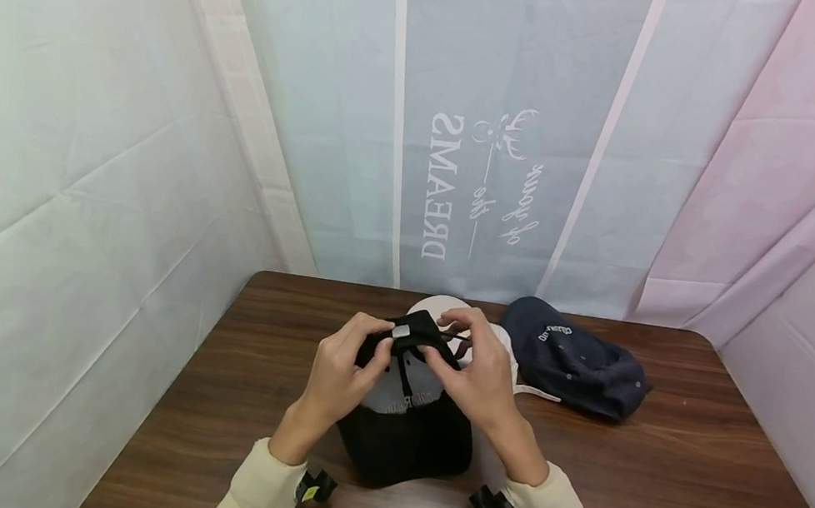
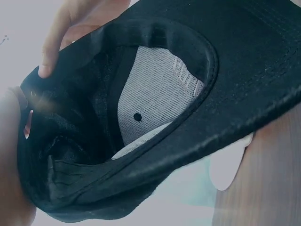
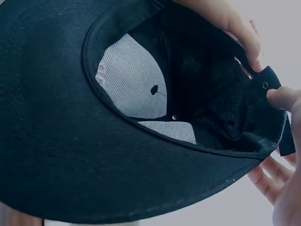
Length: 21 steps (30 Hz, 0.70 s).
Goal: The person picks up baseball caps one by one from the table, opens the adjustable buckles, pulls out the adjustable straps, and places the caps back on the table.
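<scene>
Both hands are at the back of a black baseball cap [image 1: 404,446], whose brim points toward the person. My left hand [image 1: 342,368] pinches the cap's rear edge between thumb and fingers, beside a silver buckle [image 1: 401,331]. On the other side of the buckle, my right hand [image 1: 480,375] pinches the back strap, with a thin dark strip near its fingers. The cap's inside faces the wrist cameras, showing pale mesh-like lining [image 2: 153,87]. A small metal eyelet [image 3: 265,85] shows on the strap near a thumb in the right wrist view.
A white cap [image 1: 505,353] lies behind the right hand, partly hidden by it. To its right rests a navy cap [image 1: 576,365] with light lettering. All are on a brown wooden table [image 1: 684,478], with a printed cloth [image 1: 506,47] hanging behind.
</scene>
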Each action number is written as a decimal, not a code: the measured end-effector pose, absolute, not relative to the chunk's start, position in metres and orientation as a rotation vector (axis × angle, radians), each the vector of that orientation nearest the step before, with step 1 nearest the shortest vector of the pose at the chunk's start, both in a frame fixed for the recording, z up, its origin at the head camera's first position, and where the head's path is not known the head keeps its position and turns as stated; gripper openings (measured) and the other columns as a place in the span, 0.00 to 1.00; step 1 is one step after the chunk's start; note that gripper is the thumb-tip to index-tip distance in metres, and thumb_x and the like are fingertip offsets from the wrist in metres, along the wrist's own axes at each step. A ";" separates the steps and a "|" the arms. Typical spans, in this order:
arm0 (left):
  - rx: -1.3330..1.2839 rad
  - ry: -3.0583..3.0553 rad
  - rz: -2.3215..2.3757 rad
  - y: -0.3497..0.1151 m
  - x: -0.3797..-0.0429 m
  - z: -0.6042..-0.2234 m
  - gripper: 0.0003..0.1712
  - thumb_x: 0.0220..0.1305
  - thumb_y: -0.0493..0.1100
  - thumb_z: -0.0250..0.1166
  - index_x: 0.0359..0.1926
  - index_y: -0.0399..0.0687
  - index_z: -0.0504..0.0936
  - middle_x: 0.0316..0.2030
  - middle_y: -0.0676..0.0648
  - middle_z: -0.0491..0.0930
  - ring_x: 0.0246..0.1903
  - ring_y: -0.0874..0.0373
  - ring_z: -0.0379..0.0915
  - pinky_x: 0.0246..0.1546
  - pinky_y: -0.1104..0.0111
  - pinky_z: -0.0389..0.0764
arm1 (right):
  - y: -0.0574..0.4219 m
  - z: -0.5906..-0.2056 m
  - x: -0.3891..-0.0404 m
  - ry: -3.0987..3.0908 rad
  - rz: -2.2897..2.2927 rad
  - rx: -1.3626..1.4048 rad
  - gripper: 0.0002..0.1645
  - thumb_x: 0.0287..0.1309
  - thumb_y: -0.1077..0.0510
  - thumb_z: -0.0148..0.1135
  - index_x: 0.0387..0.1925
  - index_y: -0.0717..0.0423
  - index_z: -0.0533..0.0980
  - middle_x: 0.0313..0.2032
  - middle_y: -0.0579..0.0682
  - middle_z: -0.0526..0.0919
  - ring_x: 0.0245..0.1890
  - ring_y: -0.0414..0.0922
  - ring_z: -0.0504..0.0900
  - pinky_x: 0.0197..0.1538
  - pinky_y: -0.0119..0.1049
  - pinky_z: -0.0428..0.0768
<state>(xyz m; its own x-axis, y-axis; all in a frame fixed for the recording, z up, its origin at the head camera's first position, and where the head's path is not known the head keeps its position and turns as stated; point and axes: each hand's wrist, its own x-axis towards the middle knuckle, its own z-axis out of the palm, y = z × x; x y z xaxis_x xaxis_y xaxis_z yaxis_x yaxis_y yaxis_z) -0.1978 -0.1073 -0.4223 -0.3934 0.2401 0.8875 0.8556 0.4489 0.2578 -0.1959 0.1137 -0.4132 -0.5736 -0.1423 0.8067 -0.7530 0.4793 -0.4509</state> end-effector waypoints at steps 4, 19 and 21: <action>-0.916 -1.887 -0.947 -0.108 -0.198 -0.424 0.12 0.80 0.42 0.60 0.53 0.37 0.82 0.42 0.43 0.85 0.28 0.58 0.81 0.29 0.70 0.82 | 0.113 -0.417 -0.196 -2.006 1.068 0.616 0.33 0.46 0.61 0.87 0.45 0.62 0.71 0.44 0.53 0.82 0.33 0.47 0.84 0.28 0.32 0.79; -0.897 -1.952 -0.983 -0.107 -0.198 -0.425 0.11 0.75 0.36 0.65 0.55 0.40 0.83 0.44 0.44 0.85 0.31 0.58 0.82 0.32 0.70 0.83 | 0.108 -0.420 -0.198 -1.906 0.986 0.615 0.16 0.51 0.62 0.83 0.44 0.53 0.89 0.38 0.51 0.80 0.24 0.43 0.72 0.28 0.29 0.69; -0.896 -1.981 -0.989 -0.106 -0.198 -0.426 0.12 0.75 0.35 0.66 0.55 0.41 0.82 0.45 0.45 0.85 0.34 0.57 0.83 0.34 0.69 0.84 | 0.108 -0.421 -0.199 -1.909 0.984 0.643 0.17 0.53 0.63 0.80 0.47 0.54 0.89 0.38 0.51 0.83 0.22 0.44 0.73 0.27 0.28 0.69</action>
